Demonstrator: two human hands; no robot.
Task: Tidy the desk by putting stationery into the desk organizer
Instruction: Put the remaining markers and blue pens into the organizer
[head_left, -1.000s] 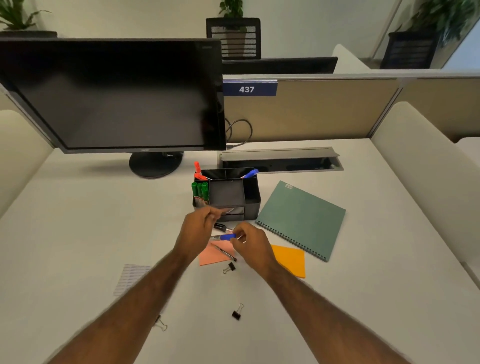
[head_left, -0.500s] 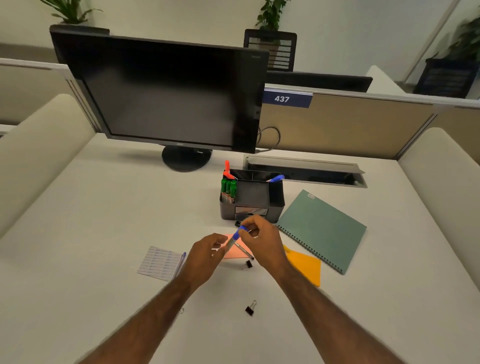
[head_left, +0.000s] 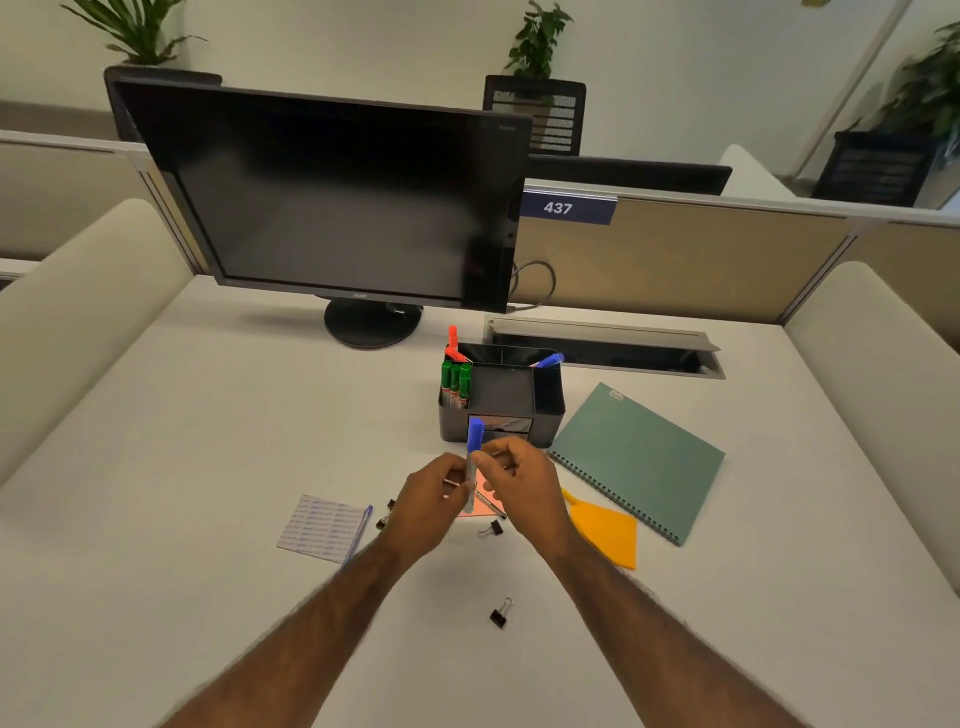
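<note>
The left hand (head_left: 434, 506) curls round the lower barrel of a marker (head_left: 474, 447), which stands upright above the middle of the desk (head_left: 208, 467), just in front of the organizer (head_left: 545, 410). The right hand (head_left: 527, 488) pinches it just under its blue cap.

I judge it best to let one hand carry it. Lift it over the front wall, keep it upright, and lower it barrel-first into the back compartment beside the second blue marker (head_left: 549, 359), clear of the green markers (head_left: 456, 384).

Counted, left to right:
- one label sheet (head_left: 322, 525)
- one blue pen (head_left: 358, 535)
- three clips (head_left: 500, 614), one half hidden by the left hand
- one pink note (head_left: 483, 512)
- one dark pen (head_left: 492, 504) lying on the pink note
- three green markers
- one orange marker (head_left: 453, 345)
- one orange note (head_left: 605, 535)
- one notebook (head_left: 636, 457)
</note>
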